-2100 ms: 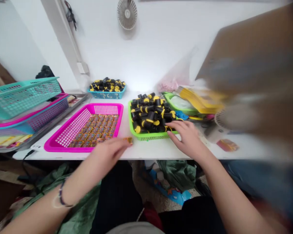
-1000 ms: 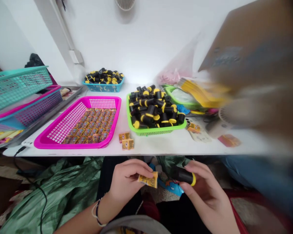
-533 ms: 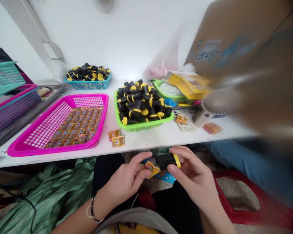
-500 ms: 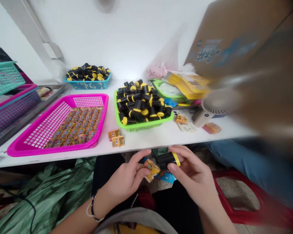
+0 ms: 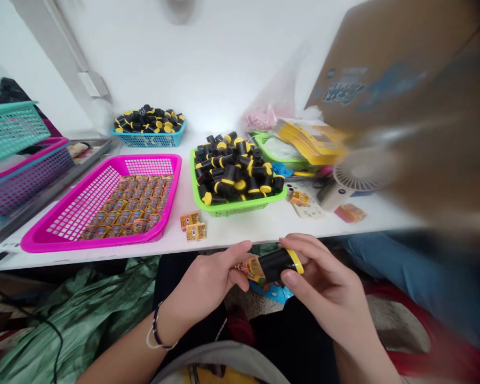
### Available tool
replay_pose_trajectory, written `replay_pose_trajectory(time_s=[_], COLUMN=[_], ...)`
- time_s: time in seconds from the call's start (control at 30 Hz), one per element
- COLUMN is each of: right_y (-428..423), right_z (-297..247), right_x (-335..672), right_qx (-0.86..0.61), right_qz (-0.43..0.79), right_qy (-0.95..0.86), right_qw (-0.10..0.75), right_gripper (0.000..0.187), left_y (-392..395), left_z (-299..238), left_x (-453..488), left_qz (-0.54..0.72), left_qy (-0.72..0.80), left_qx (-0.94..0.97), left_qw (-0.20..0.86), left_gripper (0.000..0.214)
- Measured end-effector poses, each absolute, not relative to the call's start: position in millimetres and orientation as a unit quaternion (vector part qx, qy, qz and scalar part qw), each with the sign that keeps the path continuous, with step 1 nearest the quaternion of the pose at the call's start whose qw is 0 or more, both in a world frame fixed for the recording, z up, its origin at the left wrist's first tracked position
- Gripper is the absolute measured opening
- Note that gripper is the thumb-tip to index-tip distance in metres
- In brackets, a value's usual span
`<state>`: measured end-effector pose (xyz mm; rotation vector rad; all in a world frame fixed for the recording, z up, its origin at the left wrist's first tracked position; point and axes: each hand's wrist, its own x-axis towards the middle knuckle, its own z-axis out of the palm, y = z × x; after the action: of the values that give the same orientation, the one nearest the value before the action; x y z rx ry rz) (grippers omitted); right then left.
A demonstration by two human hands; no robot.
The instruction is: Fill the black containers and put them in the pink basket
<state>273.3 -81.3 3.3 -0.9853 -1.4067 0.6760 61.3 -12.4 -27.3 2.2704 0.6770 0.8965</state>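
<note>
White table (image 5: 240, 229) above; left hand (image 5: 206, 288) pinches a packet (image 5: 254, 270), right hand (image 5: 328, 282) grips a black cylinder (image 5: 274, 265).

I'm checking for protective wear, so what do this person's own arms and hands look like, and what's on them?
The left hand and right hand and their forearms are bare, with no gloves or sleeves in view. The left wrist wears a thin dark bracelet with a looser white loop beside it.
</note>
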Motion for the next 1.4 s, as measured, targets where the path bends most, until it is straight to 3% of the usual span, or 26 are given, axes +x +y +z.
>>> replay_pose_trajectory(time_s=[0.33,0.57,0.8,0.93,1.03,1.1,1.17,1.23,1.3,1.4], right_y=[-77.2,-75.1,-73.9,-72.0,-73.5,-76.6,-81.1,-86.0,-89.5,-91.4], right_z=[1.4,4.6,6.6,7.9,9.0,9.8,10.1,8.8,5.3,-2.2], right_x=[274.9,275.8,266.2,264.6,268.7,271.6,272.0,268.4,261.9,252.8], right_qx=[-0.429,-0.363,-0.327,-0.323,-0.34,-0.386,-0.445,-0.467,-0.458,-0.448], right_qz=[0.266,0.325,0.436,0.47,0.427,0.333,0.191,0.083,0.049,0.054], right_qy=[-0.662,-0.66,-0.559,-0.553,-0.607,-0.658,-0.709,-0.753,-0.784,-0.787], right_qw=[0.554,0.572,0.625,0.608,0.578,0.555,0.513,0.455,0.417,0.42], right_gripper=[0.045,0.032,0.043,0.029,0.013,0.015,0.026,0.049,0.069,0.067], left_y=[-23.8,-34.3,-38.0,-39.8,-39.4,-38.4,-37.8,-38.4,-40.1,-42.5], left_z=[-27.5,-19.6,-7.7,-3.6,-1.7,-0.6,0.6,1.7,2.3,1.6], left_x=[64.0,70.7,69.4,73.3,78.0,81.1,83.8,85.7,86.6,86.3], left_qz=[0.372,0.443,0.418,0.39,0.377,0.394,0.421,0.43,0.427,0.424], left_qy=[0.257,0.215,0.168,0.139,0.144,0.17,0.203,0.231,0.242,0.24], left_qx=[0.781,0.628,0.576,0.525,0.493,0.478,0.464,0.454,0.448,0.443], left_qw=[0.431,0.602,0.682,0.744,0.771,0.766,0.753,0.745,0.747,0.753], left_gripper=[0.054,0.084,0.078,0.082,0.086,0.086,0.088,0.096,0.106,0.121])
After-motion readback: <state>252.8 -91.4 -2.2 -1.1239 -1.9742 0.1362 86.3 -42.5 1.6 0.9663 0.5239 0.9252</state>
